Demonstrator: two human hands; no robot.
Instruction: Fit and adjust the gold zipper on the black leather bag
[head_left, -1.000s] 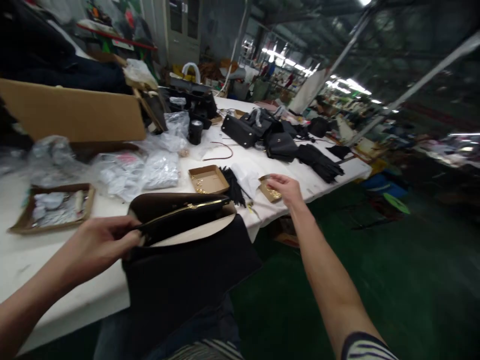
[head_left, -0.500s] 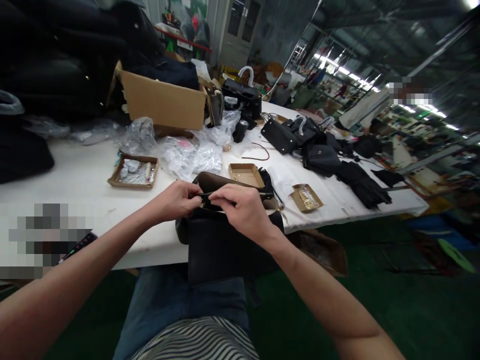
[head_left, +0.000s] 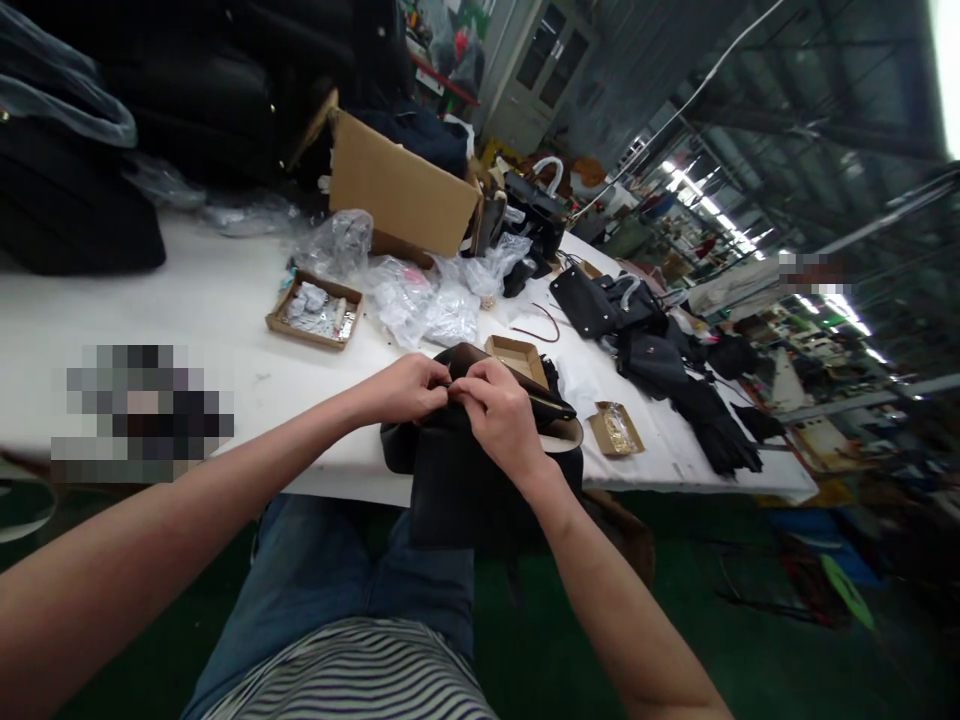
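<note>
Through the head view, my left hand [head_left: 420,390] pinches the inner edge of an open black bag [head_left: 400,445], just below the frame's centre at the tabletop's [head_left: 225,315] front edge. My right hand [head_left: 499,410], fingertips drawn together, meets it there; any small part between them is hidden. The gold zip [head_left: 553,404] is in place, but the flap [head_left: 480,490] hangs loose: I judge the work unfinished.

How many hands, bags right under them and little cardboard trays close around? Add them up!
Left hand and right hand: 2 hands
Black bag: 1 bag
Left tray, middle tray, right tray: 3 trays
Total: 6
</note>
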